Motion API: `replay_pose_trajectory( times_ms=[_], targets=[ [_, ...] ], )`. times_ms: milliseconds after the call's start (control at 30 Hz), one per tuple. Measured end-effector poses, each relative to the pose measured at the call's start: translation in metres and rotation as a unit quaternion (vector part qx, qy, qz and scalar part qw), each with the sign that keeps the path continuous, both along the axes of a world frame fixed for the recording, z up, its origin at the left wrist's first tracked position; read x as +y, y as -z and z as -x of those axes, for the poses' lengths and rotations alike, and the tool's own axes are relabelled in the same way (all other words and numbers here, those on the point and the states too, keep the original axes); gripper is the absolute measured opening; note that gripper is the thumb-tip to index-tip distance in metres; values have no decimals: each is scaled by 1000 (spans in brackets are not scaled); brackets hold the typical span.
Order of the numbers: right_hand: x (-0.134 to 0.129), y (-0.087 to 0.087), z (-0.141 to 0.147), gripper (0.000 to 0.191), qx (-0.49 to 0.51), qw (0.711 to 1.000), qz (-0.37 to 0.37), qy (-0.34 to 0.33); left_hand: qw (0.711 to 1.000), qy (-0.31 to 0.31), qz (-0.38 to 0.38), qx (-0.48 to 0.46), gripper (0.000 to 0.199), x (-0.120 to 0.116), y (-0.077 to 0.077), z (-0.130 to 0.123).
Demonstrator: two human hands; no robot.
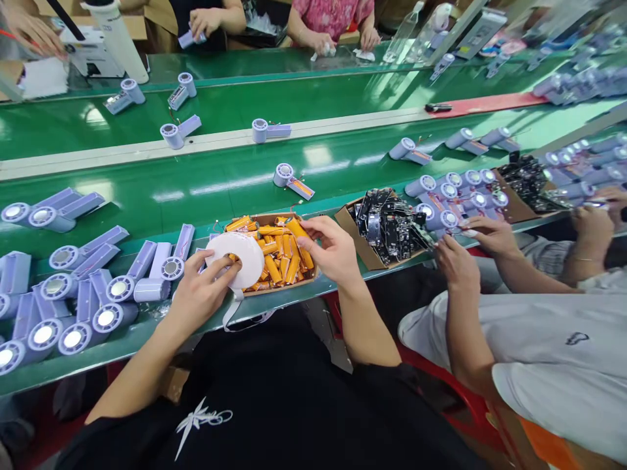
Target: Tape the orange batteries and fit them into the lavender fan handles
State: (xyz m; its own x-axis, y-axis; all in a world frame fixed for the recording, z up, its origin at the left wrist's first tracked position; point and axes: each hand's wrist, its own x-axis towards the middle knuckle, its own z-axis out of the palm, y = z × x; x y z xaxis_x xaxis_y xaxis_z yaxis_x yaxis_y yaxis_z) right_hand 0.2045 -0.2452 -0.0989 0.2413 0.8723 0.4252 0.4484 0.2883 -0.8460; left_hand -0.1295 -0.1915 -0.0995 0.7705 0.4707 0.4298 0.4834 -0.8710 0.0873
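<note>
My left hand (208,281) grips a white roll of tape (249,258), with fingertips in its centre hole and a loose strip hanging below. Between the thumb and fingers of my right hand (330,248) is an orange battery (296,230), held over the right side of a cardboard box (274,291). Orange batteries with thin wires (277,267) fill that box, and the roll covers its left part. Left of my left hand stand several lilac fan housings (120,287) with round ends and open handles.
A green conveyor belt (225,176) carries spaced-out lilac housings. To the right, a box of black circuit boards (386,225) stands beside a co-worker's hands (460,258). Across the belt are other people's hands (206,23). A red strip (490,104) lies on the pale divider.
</note>
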Motion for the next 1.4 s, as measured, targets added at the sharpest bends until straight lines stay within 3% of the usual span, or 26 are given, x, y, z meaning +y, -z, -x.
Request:
replay_pose_trajectory(
  times_ms=[100,267,333,400,467,500,633,700,767,833,933,1000,1100,1200,1300,1400],
  targets=[
    [-14,-5,32,24,33,999,-25,27,1000,16,3,26,57,-1,-1,-8],
    [-22,19,68,28,146,989,27,10,998,28,0,62,55,0,-7,-13],
    [-20,25,61,44,235,969,72,-29,996,31,-14,78,53,2,-14,-11],
    [-15,22,49,57,288,942,131,-113,995,40,-20,85,56,5,-23,-11],
    [-10,16,42,56,301,920,172,-183,996,47,-10,77,58,8,-29,-14],
    [-9,14,43,54,310,916,175,-187,997,44,-2,70,58,7,-29,-16],
    [-19,27,68,58,421,902,94,-23,999,-3,33,42,45,-18,-6,-27],
    [-29,42,67,55,461,884,59,55,997,24,63,37,39,-44,11,-31],
    [-36,51,45,47,464,878,4,116,989,95,103,43,36,-65,24,-33],
    [-35,51,12,40,439,877,-84,173,980,134,138,54,43,-69,26,-35],
    [-28,37,-18,43,410,879,-126,206,979,93,168,66,72,-41,14,-33],
    [-29,27,-15,49,409,887,-97,193,981,52,176,65,82,-16,5,-26],
    [-39,26,8,54,419,890,-48,174,982,-86,145,84,78,1,1,-12],
    [-52,38,21,56,438,882,-10,173,957,-195,112,184,64,-4,3,2],
    [-58,45,17,58,437,882,-4,174,938,-157,124,285,44,-3,-12,7],
    [-55,40,6,56,421,887,-35,185,924,-161,135,318,47,28,-45,3]
  ],
)
